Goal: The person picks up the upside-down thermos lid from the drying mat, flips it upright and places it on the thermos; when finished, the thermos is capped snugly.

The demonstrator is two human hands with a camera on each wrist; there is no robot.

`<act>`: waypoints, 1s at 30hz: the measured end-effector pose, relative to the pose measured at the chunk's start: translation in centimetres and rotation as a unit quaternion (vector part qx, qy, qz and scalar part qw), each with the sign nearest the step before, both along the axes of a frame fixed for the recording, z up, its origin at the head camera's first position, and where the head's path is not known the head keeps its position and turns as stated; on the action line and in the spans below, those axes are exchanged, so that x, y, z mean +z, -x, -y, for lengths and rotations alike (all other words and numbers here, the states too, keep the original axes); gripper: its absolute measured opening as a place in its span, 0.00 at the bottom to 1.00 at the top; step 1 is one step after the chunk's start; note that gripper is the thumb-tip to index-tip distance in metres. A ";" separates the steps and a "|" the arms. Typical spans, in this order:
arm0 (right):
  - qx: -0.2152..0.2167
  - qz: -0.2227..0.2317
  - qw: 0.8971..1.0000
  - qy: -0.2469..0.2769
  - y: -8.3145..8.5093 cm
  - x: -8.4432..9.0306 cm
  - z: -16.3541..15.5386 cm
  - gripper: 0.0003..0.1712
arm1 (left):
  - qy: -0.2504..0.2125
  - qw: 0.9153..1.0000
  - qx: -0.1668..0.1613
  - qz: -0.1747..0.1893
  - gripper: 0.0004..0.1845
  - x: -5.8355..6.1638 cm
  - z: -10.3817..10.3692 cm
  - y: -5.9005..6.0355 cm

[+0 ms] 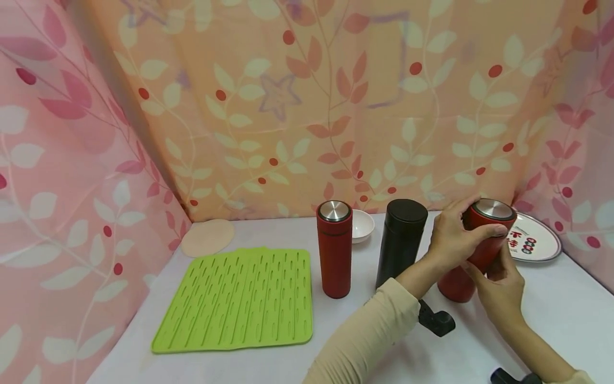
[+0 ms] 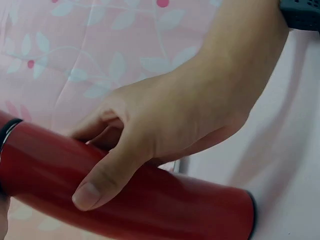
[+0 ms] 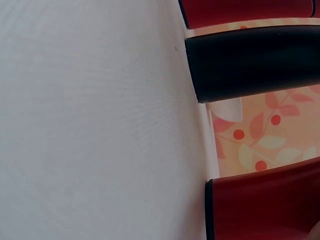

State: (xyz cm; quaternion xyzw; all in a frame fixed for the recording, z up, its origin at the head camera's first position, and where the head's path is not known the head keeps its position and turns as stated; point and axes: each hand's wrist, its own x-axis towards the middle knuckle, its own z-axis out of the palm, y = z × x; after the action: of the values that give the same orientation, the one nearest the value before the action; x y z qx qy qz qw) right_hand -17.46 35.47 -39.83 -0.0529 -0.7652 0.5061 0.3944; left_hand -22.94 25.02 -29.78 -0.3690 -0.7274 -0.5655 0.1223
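Observation:
A red thermos flask (image 1: 458, 282) with a steel-topped cap stands on the white table, held by both hands. My left hand (image 1: 455, 232) grips its upper part just below the cap, thumb across the front. Lower on the flask body, my right hand (image 1: 506, 290) holds it from the right side. In the left wrist view the right hand (image 2: 170, 112) lies over the flask (image 2: 200, 205), thumb along the red wall. The right wrist view has the flask's base (image 3: 250, 200) at the table surface. A black thermos flask (image 1: 403, 234) stands left of the hands.
Another red thermos flask (image 1: 336, 256) stands further left, with a white bowl (image 1: 363, 226) behind it. A ribbed green mat (image 1: 240, 298) lies on the left, near a beige round mat (image 1: 206, 237). Behind the right hand is a white plate (image 1: 537, 240) with red lettering.

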 end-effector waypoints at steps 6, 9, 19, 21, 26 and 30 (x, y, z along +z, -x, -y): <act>0.008 -0.003 1.000 0.005 0.0 -0.2 0.1 0.52 | -0.008 1.000 -0.005 0.012 0.35 -0.5 0.1 0.0; 0.034 -0.023 0.998 0.037 0.2 -0.2 0.1 0.52 | -0.049 0.998 0.001 0.032 0.36 -0.9 0.0 -0.2; 0.045 -0.049 0.997 0.038 0.3 -0.2 0.1 0.52 | -0.110 0.991 -0.047 0.052 0.27 -1.4 -0.1 -0.3; 0.034 -0.035 0.998 0.035 0.3 -0.2 0.0 0.52 | -0.105 0.993 -0.023 0.044 0.27 -1.4 -0.1 -0.7; -0.022 0.011 1.000 0.017 0.3 -0.4 0.0 0.51 | -0.093 0.993 0.063 0.042 0.33 -1.1 -0.6 -1.7; -0.041 0.019 0.999 0.011 0.3 -0.5 0.0 0.51 | -0.058 0.991 0.119 0.026 0.37 -1.0 -1.1 -2.0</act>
State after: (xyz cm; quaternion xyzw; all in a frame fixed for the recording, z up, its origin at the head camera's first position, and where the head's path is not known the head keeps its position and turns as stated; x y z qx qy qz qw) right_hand -17.72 35.51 -40.37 -0.0982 -0.7642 0.4968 0.3995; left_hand -20.95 26.15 -30.76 -0.2568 -0.7351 -0.5976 0.1913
